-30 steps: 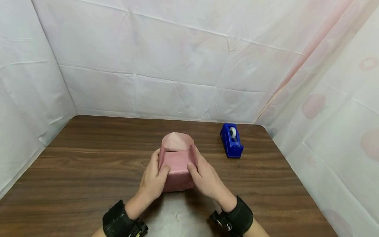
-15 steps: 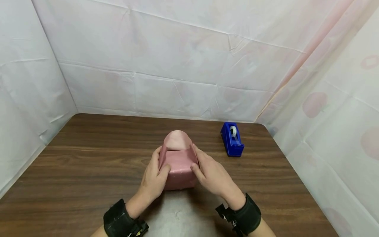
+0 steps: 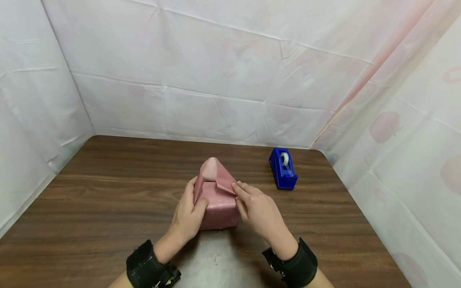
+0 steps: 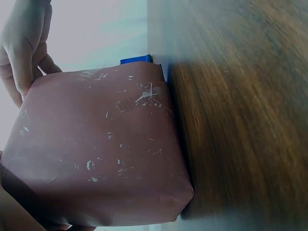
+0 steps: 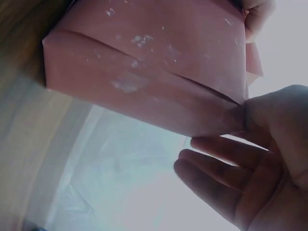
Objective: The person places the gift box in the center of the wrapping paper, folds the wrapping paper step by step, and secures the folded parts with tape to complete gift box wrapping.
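Observation:
A box wrapped in pink paper (image 3: pixel 219 212) stands upright near the middle of the table, loose paper rising above its top. My left hand (image 3: pixel 189 214) grips the box's left side, thumb on the near face. My right hand (image 3: pixel 261 210) pinches the loose paper at the top right, where a flap (image 3: pixel 225 181) leans inward over the top. In the right wrist view, thumb and index finger of that hand (image 5: pixel 269 159) hold the paper at a corner; the other fingers stand free. Scuffs and a patch of clear tape (image 4: pixel 149 94) mark the wrapping in the left wrist view.
A blue tape dispenser (image 3: pixel 283 170) with a white roll stands to the right, behind the box. The brown wood-grain table (image 3: pixel 108 200) ends at a pale cloth backdrop (image 3: pixel 216 72) at the back and sides. Each wrist wears a black strap (image 3: pixel 299 262).
My right hand has shifted up from the box's right side to the loose top paper, and the right flap now folds inward to the left. The left hand keeps its grip.

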Demonstrator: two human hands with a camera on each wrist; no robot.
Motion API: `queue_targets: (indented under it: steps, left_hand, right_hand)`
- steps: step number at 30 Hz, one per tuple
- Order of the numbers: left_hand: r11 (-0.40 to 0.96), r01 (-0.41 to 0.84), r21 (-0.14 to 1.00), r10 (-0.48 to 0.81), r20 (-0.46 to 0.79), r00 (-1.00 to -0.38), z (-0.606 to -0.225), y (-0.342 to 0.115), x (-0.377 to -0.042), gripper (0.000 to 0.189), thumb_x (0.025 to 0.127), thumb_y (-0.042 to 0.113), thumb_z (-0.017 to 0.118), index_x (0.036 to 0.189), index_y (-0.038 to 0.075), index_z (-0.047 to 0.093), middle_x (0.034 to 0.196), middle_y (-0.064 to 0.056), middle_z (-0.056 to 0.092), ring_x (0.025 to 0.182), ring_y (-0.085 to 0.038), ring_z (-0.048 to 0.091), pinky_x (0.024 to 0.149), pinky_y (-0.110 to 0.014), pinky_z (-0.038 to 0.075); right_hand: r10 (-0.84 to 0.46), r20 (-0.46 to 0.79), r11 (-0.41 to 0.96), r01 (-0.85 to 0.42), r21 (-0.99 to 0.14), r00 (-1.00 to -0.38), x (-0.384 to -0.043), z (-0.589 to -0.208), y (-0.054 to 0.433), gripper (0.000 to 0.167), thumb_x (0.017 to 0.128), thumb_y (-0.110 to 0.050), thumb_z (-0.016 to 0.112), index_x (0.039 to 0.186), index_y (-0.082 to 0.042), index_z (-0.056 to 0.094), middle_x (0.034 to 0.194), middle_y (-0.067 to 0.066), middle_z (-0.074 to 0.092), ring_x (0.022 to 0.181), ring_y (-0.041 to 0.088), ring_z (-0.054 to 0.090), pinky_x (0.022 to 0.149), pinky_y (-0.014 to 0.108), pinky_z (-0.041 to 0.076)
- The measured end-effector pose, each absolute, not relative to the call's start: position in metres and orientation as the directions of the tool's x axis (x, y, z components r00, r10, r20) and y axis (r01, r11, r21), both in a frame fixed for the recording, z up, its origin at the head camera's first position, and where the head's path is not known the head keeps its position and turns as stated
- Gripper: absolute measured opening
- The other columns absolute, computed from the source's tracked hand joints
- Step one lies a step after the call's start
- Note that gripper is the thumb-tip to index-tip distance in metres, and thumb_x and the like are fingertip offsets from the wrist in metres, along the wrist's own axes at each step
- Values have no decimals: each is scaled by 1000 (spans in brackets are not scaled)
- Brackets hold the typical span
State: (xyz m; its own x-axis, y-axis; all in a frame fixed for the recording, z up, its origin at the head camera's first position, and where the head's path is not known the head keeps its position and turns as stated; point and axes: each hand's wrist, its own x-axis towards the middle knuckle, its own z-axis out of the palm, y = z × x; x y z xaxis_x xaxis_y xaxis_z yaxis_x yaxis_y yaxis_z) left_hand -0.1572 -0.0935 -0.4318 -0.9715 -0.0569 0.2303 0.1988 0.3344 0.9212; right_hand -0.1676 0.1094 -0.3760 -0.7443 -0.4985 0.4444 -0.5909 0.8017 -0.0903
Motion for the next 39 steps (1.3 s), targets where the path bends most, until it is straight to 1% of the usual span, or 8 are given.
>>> queue_targets:
  steps: [3, 7, 10, 13, 20, 26, 30, 39]
  left_hand:
    - [331, 203, 922, -54, 233, -971, -433, -93, -158, 55, 90, 13, 52, 143, 18, 36, 130, -7, 54, 109, -20, 54, 92, -43, 42]
    - [331, 212, 920, -55, 243, -968, -434, -94, -159, 55, 90, 13, 53, 142, 18, 37, 129, -7, 55, 107, -20, 55, 91, -43, 43]
    - [337, 217, 916, -57, 250, -967, -435, -93, -160, 55, 90, 12, 53, 142, 18, 37, 127, -8, 56, 106, -20, 55, 90, -43, 43]
    - [342, 222, 913, -57, 256, -965, -436, -93, -160, 55, 90, 12, 53, 142, 18, 37, 126, -8, 56, 104, -19, 55, 89, -42, 43]
    - [353, 241, 904, -48, 274, -960, -436, -91, -159, 55, 89, 11, 53, 142, 17, 38, 123, -7, 57, 100, -18, 54, 87, -40, 44]
    - [356, 240, 903, -54, 276, -960, -435, -90, -159, 54, 89, 12, 53, 140, 17, 38, 123, -6, 57, 99, -17, 55, 85, -39, 45]
    - [356, 246, 901, -51, 282, -958, -435, -90, -158, 54, 88, 11, 53, 140, 15, 38, 122, -7, 57, 97, -17, 55, 84, -38, 46]
    - [358, 236, 903, -67, 278, -958, -436, -88, -157, 55, 87, 10, 54, 139, 17, 40, 118, -5, 57, 92, -18, 54, 81, -36, 43]
  right_hand:
    - [-507, 383, 813, -576, -85, -772, -164, -375, 110, 41, 92, -27, 62, 130, -11, 62, 130, 8, 63, 117, 25, 62, 88, 40, 53]
    - [-522, 223, 821, -556, -133, -823, -157, -370, 109, 59, 93, -40, 59, 142, -10, 48, 148, 7, 47, 132, 28, 49, 103, 41, 44]
    - [-540, 134, 817, -556, -156, -831, -154, -368, 109, 70, 92, -44, 59, 148, -8, 38, 156, 8, 34, 141, 29, 36, 112, 41, 34]
    - [-546, 105, 815, -556, -164, -832, -152, -369, 109, 75, 91, -45, 61, 149, -8, 34, 158, 8, 28, 144, 32, 29, 115, 43, 29]
    - [-507, 84, 839, -513, -182, -858, -147, -367, 111, 88, 83, -55, 67, 151, -14, 31, 160, 11, 22, 141, 49, 24, 99, 57, 42]
    - [-509, 38, 839, -505, -203, -860, -144, -368, 109, 96, 83, -57, 65, 154, -12, 19, 161, 9, 16, 145, 46, 14, 102, 57, 40]
    - [-480, 81, 865, -487, -120, -873, -140, -371, 103, 94, 82, -60, 64, 153, -11, 26, 159, 12, 25, 143, 47, 20, 95, 57, 46]
    - [-460, 173, 877, -476, -62, -871, -134, -376, 93, 80, 77, -60, 69, 146, -31, 41, 149, 23, 39, 131, 54, 39, 83, 57, 51]
